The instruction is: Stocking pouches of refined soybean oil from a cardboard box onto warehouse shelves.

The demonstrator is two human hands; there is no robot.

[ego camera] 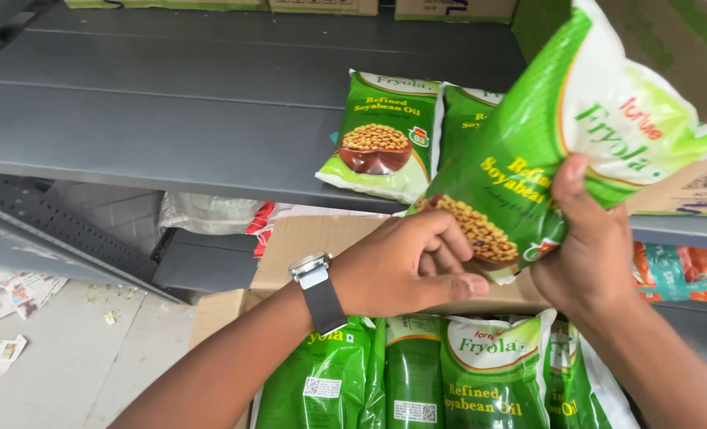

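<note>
Green oil pouch (560,151) held in both hands, above grey metal shelf (170,119).

Right hand (588,246) clamps the pouch's lower right side, thumb on front; left hand (413,262), wristwatch (317,290) on wrist, curls fingers on its bottom edge. Two matching pouches (381,135) lie flat on shelf just behind. More pouches (449,373) stand upright in cardboard box (218,310) below.
</note>
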